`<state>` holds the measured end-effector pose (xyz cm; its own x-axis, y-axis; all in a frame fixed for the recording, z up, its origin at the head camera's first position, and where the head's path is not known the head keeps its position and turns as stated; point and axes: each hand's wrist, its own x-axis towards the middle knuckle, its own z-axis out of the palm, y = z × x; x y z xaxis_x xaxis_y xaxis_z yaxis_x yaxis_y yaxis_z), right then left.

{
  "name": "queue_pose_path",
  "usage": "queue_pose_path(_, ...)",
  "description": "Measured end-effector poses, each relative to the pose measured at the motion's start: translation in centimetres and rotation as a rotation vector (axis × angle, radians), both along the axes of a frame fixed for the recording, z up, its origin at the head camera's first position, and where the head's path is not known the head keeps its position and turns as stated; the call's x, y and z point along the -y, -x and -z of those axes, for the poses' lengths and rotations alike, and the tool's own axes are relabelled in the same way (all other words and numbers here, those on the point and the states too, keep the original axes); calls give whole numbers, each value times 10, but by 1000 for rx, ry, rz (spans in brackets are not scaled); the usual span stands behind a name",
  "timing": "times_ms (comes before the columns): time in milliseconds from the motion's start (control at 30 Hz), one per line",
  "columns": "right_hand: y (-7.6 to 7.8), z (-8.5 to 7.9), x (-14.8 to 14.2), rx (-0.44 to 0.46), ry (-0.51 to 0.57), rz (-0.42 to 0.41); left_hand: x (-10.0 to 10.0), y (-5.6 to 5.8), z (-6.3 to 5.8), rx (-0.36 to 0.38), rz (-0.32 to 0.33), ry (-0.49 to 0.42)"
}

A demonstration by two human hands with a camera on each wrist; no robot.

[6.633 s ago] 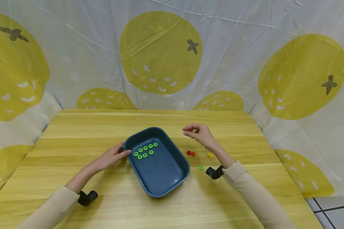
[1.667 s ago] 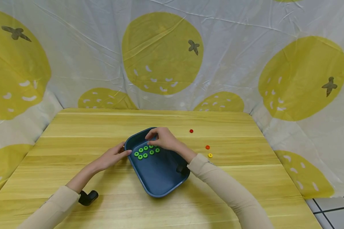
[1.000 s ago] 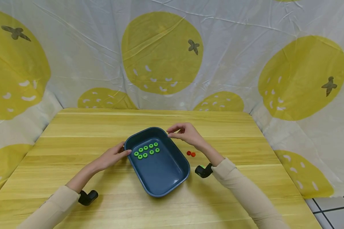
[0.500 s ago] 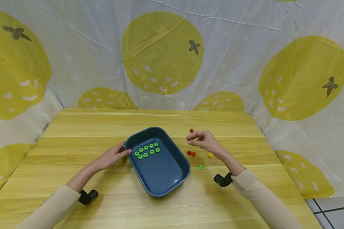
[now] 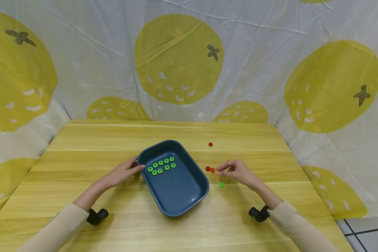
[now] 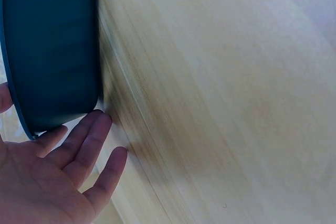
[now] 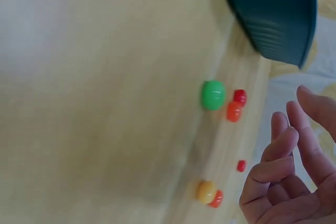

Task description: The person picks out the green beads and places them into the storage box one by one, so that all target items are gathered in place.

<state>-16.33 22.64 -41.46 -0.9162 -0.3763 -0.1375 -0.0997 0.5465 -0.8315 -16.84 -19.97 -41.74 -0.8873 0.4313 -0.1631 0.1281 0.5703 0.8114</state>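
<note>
My left hand [image 5: 123, 173] holds the left corner of a dark blue plastic tray [image 5: 173, 196], thumb over the rim; the left wrist view shows its fingers against the outer wall. Inside the tray, several green ring beads [image 5: 160, 171] lie in two rows. My right hand [image 5: 239, 173] hovers over the table right of the tray, thumb and forefinger apart with nothing between. Near its fingertips lie an orange bead [image 5: 212, 170], a red bead [image 5: 208, 168] touching it, and a green bead [image 5: 221, 184]. A yellow bead [image 7: 207, 192] shows in the right wrist view, hidden in the head view.
Another red bead [image 5: 210, 144] lies farther back on the wooden table [image 5: 113, 217]. Beside the yellow bead is a second orange-red bead [image 7: 216, 199]. A fruit-patterned cloth [image 5: 255, 70] hangs behind the table and at its sides.
Over the past seconds one more green bead has appeared in the tray's lower row. My right hand has left the tray and moved right and nearer over the loose beads. The left hand stays put.
</note>
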Motion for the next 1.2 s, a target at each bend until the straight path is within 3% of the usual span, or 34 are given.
queue_pose_path(167,-9,17,-6,-3,-26,-32,0,0,-1,-4,4,1)
queue_pose_path(300,-13,27,-6,-97,-101,-62,-1,-1,-1,-9,8,3)
queue_pose_path(400,-15,31,-4,-159,-153,-79,-1,0,0,-11,3,5)
queue_pose_path(533,-16,31,-2,-173,-165,-87,-1,1,2,-11,1,5)
queue_pose_path(700,-13,25,-1,-164,-179,-84,-1,0,2,-12,-5,3)
queue_pose_path(833,-7,17,0,-157,-130,-78,-1,0,1,-20,2,5)
queue_pose_path(1200,13,-28,36,-140,-30,-83,0,-1,0,-3,12,-12)
